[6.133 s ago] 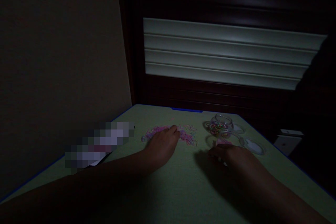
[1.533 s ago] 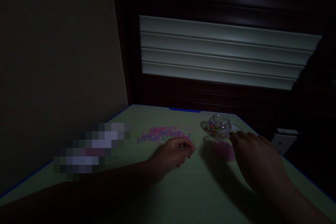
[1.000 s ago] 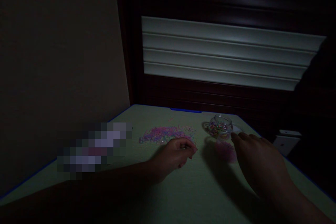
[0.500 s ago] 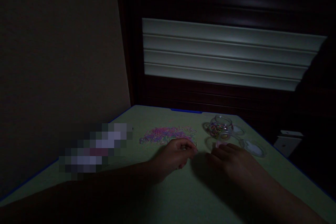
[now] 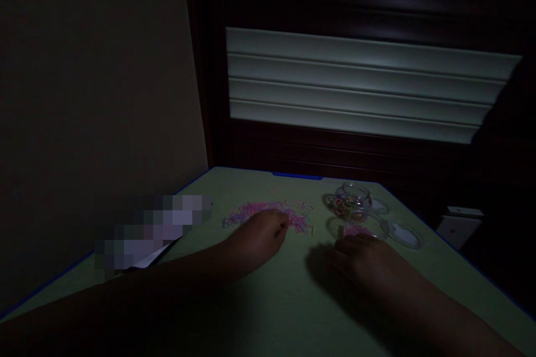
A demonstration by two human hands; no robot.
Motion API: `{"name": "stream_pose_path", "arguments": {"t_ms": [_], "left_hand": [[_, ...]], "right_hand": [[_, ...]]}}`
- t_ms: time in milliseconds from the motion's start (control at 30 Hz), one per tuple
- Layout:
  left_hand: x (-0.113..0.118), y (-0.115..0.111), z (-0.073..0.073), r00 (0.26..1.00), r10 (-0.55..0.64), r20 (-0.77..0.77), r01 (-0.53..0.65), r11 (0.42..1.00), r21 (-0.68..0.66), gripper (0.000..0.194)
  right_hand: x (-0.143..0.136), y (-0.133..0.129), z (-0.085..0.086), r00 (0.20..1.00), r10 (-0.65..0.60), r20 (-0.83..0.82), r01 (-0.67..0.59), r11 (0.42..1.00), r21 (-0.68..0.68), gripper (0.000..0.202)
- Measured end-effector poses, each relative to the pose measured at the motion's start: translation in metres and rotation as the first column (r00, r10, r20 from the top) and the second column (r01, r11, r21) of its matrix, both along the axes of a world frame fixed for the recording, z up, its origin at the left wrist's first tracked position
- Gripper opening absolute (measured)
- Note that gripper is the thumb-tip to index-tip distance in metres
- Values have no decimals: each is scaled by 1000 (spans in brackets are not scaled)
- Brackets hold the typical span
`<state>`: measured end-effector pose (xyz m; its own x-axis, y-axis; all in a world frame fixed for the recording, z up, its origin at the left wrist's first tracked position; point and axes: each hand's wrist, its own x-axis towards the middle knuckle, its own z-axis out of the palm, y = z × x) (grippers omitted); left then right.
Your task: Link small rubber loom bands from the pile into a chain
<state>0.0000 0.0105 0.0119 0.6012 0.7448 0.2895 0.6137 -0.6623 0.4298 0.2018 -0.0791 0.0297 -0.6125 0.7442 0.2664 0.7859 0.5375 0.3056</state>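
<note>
A loose pile of thin pink and purple bands (image 5: 299,219) lies on the pale green table (image 5: 285,301). My left hand (image 5: 259,234) is at the near edge of the pile, its fingers curled together; what they hold, if anything, is hidden. To the right, my right hand (image 5: 360,256) is closed just in front of a clear round container (image 5: 360,230) with pink bands inside. Its fingertips are dark and turned down, so their contents cannot be made out. Behind it stands an open glass jar (image 5: 352,201) holding multicoloured rings.
Clear lids (image 5: 405,235) lie right of the containers. A blurred-out flat object (image 5: 154,234) rests at the table's left side. White boxes (image 5: 458,228) sit beyond the right edge. A wall and dark slatted panelling bound the table.
My left hand has moved left, onto the near side of the pile. My right hand has shifted slightly down, uncovering more of the pink bands in the round container.
</note>
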Motion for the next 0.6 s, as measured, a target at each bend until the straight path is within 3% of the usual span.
{"name": "stream_pose_path", "arguments": {"t_ms": [267,600], "left_hand": [[-9,5,1,952,126,-279,-74,979,190,25],[-4,7,-8,910,109,-400,33,943,332,24]], "right_hand": [[-3,-2,2,999,6,-39,-8,999,-40,9],[-3,-2,2,998,8,-66,-16,992,-124,13]]}}
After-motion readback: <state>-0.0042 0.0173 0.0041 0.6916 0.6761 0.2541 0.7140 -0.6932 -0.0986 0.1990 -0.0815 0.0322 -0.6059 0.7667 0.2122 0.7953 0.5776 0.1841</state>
